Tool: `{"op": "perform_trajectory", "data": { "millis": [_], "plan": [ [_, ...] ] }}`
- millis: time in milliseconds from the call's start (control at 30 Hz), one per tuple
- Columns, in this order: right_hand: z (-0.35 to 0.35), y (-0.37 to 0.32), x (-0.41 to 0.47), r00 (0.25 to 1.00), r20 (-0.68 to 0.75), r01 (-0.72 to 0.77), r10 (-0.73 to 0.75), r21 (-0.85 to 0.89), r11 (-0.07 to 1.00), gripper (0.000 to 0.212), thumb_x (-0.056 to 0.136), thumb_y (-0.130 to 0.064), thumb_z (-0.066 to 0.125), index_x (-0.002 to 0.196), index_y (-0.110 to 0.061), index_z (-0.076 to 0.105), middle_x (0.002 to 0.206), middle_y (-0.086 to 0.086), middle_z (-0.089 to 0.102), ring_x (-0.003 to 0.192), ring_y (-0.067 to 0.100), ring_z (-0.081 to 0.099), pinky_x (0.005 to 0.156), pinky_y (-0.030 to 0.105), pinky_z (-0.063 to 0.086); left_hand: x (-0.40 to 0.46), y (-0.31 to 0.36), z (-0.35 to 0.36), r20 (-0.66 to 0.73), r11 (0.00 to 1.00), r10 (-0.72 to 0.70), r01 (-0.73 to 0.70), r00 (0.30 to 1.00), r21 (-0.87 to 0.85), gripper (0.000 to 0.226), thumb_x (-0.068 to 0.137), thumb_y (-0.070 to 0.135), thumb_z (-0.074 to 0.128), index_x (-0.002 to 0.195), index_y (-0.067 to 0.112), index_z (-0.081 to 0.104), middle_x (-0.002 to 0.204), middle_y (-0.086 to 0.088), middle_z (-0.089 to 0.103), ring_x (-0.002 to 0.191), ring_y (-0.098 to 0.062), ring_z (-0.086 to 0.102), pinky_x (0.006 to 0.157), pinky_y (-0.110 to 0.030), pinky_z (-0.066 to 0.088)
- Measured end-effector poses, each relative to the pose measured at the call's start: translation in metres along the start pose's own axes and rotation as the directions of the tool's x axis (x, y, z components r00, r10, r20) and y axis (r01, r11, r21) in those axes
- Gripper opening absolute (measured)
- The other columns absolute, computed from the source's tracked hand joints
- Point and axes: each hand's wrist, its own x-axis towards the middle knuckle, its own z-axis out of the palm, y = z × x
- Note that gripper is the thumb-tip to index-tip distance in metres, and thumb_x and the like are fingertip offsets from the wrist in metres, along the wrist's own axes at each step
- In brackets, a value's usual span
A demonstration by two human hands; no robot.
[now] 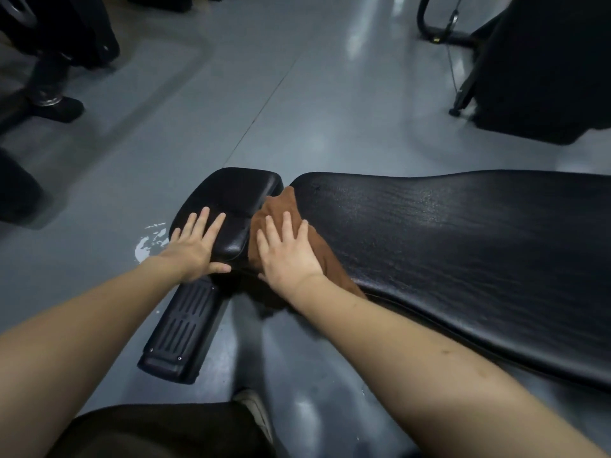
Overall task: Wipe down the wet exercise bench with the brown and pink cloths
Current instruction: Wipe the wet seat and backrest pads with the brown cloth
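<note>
The black exercise bench has a long back pad [463,252] stretching to the right and a small seat pad [231,200] at its left end. A brown cloth [281,206] lies in the gap between the two pads and over the long pad's near edge. My right hand [287,249] presses flat on the cloth with its fingers straight. Spread flat, my left hand [195,246] rests on the near left corner of the seat pad. The long pad's surface shows streaks with a dull sheen. No pink cloth is in view.
A black ribbed foot plate [182,328] of the bench frame juts toward me on the grey floor [297,110]. Dark gym machines stand at the far left [56,54] and far right [542,71]. A white mark [148,242] is on the floor left of the seat.
</note>
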Motion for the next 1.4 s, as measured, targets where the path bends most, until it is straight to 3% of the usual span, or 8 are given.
{"op": "perform_trajectory", "data": {
  "millis": [100, 200, 400, 600, 800, 1233, 1400],
  "plan": [
    [0.008, 0.019, -0.028, 1.0, -0.02, 0.005, -0.005, -0.008, 1.0, 0.087, 0.102, -0.058, 0.039, 0.16, -0.008, 0.0, 0.168, 0.022, -0.002, 0.15, 0.054, 0.003, 0.114, 0.072, 0.018, 0.002, -0.002, 0.0, 0.0, 1.0, 0.005, -0.005, 1.0, -0.006, 0.116, 0.086, 0.064, 0.063, 0.155, 0.03, -0.025, 0.162, -0.007, -0.033, 0.153, -0.029, -0.02, 0.125, -0.051, 0.004],
    [0.021, 0.052, -0.071, 0.999, -0.047, -0.028, 0.026, -0.031, 0.999, 0.081, 0.104, -0.05, 0.04, 0.16, -0.007, -0.001, 0.168, 0.021, -0.002, 0.15, 0.053, 0.005, 0.113, 0.071, 0.02, 0.001, -0.001, -0.001, -0.002, 1.0, 0.001, -0.001, 1.0, 0.003, 0.117, 0.085, 0.065, 0.063, 0.155, 0.03, -0.024, 0.163, -0.007, -0.031, 0.153, -0.029, -0.018, 0.125, -0.05, 0.006],
    [0.035, 0.131, -0.177, 0.99, 0.014, -0.143, 0.143, -0.022, 0.99, 0.097, 0.084, -0.061, 0.068, 0.156, -0.007, 0.033, 0.163, 0.019, 0.027, 0.144, 0.051, 0.03, 0.104, 0.068, 0.036, -0.008, 0.004, -0.007, 0.008, 1.0, -0.006, 0.006, 1.0, 0.01, 0.117, 0.085, 0.066, 0.062, 0.155, 0.029, -0.023, 0.164, -0.008, -0.028, 0.154, -0.029, -0.016, 0.124, -0.049, 0.008],
    [0.039, 0.184, -0.274, 0.985, 0.04, -0.167, 0.169, -0.045, 0.985, 0.093, 0.084, -0.071, 0.038, 0.151, -0.006, 0.044, 0.161, 0.017, 0.034, 0.142, 0.049, 0.036, 0.101, 0.066, 0.04, -0.01, 0.008, -0.01, 0.031, 0.999, -0.014, 0.013, 0.999, 0.031, 0.116, 0.086, 0.067, 0.06, 0.154, 0.029, -0.025, 0.163, -0.008, -0.03, 0.154, -0.029, -0.016, 0.124, -0.049, 0.008],
    [0.038, 0.224, -0.33, 0.992, 0.053, -0.105, 0.111, -0.099, 0.99, 0.092, 0.083, -0.071, 0.043, 0.147, -0.005, 0.05, 0.16, 0.015, 0.036, 0.143, 0.045, 0.038, 0.105, 0.06, 0.037, -0.009, 0.006, -0.009, 0.03, 0.999, -0.014, 0.012, 0.999, 0.044, 0.116, 0.086, 0.068, 0.058, 0.153, 0.029, -0.028, 0.163, -0.008, -0.031, 0.154, -0.029, -0.017, 0.125, -0.048, 0.008],
    [0.037, 0.204, -0.267, 0.992, -0.045, 0.118, -0.121, -0.072, 0.99, 0.093, 0.088, -0.07, 0.047, 0.155, -0.007, 0.035, 0.166, 0.014, 0.023, 0.149, 0.044, 0.026, 0.111, 0.057, 0.026, -0.011, 0.011, -0.011, 0.054, 0.998, -0.029, 0.026, 0.998, 0.052, 0.114, 0.089, 0.066, 0.058, 0.153, 0.028, -0.029, 0.161, -0.008, -0.034, 0.153, -0.029, -0.02, 0.125, -0.048, 0.005],
    [0.034, 0.162, -0.188, 0.971, -0.081, 0.22, -0.225, -0.068, 0.973, 0.081, 0.093, -0.059, 0.046, 0.156, -0.009, 0.034, 0.165, 0.015, 0.024, 0.148, 0.046, 0.027, 0.111, 0.063, 0.035, -0.011, 0.011, -0.011, 0.057, 1.0, -0.017, 0.015, 0.998, 0.026, 0.114, 0.089, 0.064, 0.059, 0.153, 0.028, -0.029, 0.16, -0.007, -0.036, 0.152, -0.029, -0.023, 0.125, -0.048, 0.003]
  ]
}}
